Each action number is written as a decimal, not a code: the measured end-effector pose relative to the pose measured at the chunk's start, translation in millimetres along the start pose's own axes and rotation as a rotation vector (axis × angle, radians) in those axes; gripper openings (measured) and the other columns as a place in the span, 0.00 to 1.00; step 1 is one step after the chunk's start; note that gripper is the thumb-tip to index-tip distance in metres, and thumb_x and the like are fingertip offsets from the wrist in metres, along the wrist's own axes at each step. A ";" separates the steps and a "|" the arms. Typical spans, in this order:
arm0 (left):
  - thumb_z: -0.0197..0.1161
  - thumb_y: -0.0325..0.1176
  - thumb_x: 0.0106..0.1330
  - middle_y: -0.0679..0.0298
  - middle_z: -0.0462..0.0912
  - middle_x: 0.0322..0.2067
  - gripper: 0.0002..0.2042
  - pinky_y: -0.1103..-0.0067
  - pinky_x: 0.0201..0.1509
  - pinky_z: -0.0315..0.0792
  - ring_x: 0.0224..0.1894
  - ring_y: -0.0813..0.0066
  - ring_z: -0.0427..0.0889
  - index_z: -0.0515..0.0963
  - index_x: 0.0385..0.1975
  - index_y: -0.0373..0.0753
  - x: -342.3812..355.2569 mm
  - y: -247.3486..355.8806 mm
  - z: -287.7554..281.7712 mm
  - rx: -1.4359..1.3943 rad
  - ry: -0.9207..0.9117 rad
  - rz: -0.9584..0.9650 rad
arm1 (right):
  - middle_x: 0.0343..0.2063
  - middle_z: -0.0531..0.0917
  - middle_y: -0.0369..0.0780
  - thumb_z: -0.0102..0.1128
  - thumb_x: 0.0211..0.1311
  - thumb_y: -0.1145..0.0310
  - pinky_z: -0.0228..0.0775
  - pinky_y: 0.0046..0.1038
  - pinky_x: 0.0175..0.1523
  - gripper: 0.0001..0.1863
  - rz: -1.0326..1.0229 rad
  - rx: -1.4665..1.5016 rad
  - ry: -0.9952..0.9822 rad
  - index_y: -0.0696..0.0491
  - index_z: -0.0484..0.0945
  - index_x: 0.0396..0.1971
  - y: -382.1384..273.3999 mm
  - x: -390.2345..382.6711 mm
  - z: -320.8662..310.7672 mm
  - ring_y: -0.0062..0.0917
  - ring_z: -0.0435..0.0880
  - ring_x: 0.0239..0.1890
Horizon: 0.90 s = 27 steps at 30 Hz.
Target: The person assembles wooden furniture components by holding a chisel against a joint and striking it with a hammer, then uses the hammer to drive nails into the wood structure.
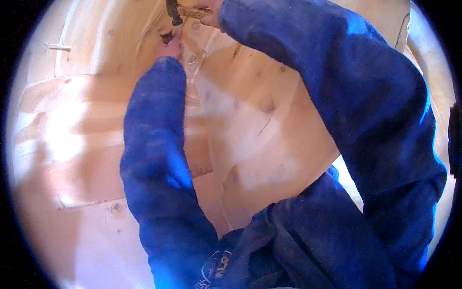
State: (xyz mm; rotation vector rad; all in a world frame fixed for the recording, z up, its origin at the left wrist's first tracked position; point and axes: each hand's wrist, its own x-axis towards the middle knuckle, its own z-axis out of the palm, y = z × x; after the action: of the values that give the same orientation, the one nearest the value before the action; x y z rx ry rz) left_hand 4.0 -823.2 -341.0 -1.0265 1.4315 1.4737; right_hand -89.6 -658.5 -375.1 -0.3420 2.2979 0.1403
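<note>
While both blue-sleeved arms stretch upward, the left hand (169, 48) pinches a small dark fastener (167, 36) against knotty pine boards (250, 120); the right hand (209, 9) grips a wooden-handled hammer (185, 10).

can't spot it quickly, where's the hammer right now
In the head view the hammer is at the very top edge, just left of centre, gripped in the right hand above the left hand against the pale wooden boards.
</note>
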 end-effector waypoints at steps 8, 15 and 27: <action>0.66 0.49 0.67 0.71 0.65 0.16 0.20 0.78 0.20 0.59 0.17 0.79 0.65 0.67 0.23 0.44 -36.8 -4.3 -35.7 -0.428 -0.299 0.032 | 0.23 0.84 0.39 0.59 0.60 0.58 0.80 0.33 0.35 0.23 0.108 0.309 -0.448 0.45 0.79 0.56 -25.2 -138.6 -200.3 0.29 0.86 0.23; 0.72 0.50 0.60 0.65 0.82 0.26 0.20 0.75 0.33 0.74 0.25 0.75 0.78 0.80 0.34 0.38 -85.0 -2.7 -12.2 0.020 -0.144 0.090 | 0.23 0.84 0.44 0.57 0.62 0.60 0.80 0.33 0.31 0.18 0.193 0.368 -0.504 0.57 0.79 0.46 1.8 -155.4 -186.7 0.27 0.85 0.20; 0.68 0.45 0.59 0.56 0.82 0.36 0.16 0.59 0.45 0.74 0.42 0.51 0.83 0.76 0.40 0.43 -168.2 40.6 109.0 0.374 0.450 0.242 | 0.25 0.82 0.45 0.59 0.67 0.65 0.75 0.31 0.22 0.28 0.426 0.583 -0.458 0.52 0.68 0.66 0.7 -162.0 -217.1 0.27 0.82 0.21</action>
State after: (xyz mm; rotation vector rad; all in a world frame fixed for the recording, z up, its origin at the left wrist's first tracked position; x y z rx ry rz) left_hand 20.3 -717.7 -166.5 -1.0070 2.1222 1.1062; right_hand -137.1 -670.3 -108.7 0.4396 1.8187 -0.2196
